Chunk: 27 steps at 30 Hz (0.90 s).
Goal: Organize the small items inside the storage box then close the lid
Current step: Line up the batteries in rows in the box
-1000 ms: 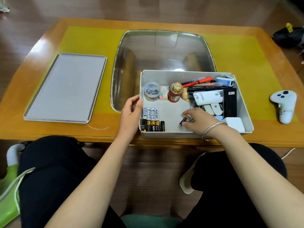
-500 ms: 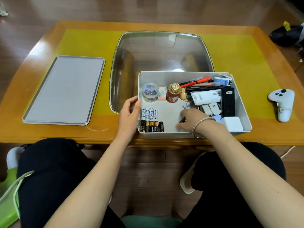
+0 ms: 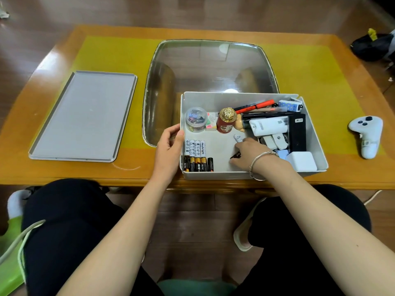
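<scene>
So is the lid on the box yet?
No, it's off. The grey lid lies flat on the table, left of the open storage box, and you can see everything inside.

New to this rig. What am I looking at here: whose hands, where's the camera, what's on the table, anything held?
There is no robot: a seated person wears a wide-angle head camera that looks down at their own hands. On the wooden table stands an open storage box with rows of batteries, a clip jar, pens and chargers. Its lid lies to the left; a white controller lies to the right. The left hand grips the box's left wall. The right hand is inside, fingers curled on a dark battery.
</scene>
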Tool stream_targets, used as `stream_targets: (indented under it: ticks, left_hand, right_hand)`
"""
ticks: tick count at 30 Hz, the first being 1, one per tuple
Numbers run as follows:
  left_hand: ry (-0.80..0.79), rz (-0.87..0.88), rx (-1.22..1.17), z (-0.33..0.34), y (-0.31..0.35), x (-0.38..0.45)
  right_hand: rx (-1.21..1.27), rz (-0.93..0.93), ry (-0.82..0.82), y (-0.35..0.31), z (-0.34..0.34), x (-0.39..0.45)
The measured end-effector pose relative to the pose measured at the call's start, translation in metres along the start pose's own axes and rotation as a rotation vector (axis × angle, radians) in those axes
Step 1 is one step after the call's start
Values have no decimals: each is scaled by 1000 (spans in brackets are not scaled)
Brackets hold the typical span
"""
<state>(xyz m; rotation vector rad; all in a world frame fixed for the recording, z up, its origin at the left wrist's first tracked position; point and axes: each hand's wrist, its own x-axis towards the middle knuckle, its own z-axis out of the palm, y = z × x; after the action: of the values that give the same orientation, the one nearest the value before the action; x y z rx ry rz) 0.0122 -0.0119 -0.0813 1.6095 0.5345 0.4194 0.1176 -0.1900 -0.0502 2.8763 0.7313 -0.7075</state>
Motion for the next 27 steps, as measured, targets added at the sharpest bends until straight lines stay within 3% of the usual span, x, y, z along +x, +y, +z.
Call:
stream_targets:
  ticks: [12,16,23,27]
  left_hand:
    - [0,-2,7,0,-1,0]
    - [3,-1,5,0,-2,1]
    - [2,3,-4,1,-2,1]
    - [13,2,5,0,-3,1]
  right_hand:
    - [-53,-79,204,-16,-11,15]
    - [0,-165,193,-14,-10,14]
    - [539,-128,183,-28,-13,18]
    - [678,-81,141,-39,-11,22]
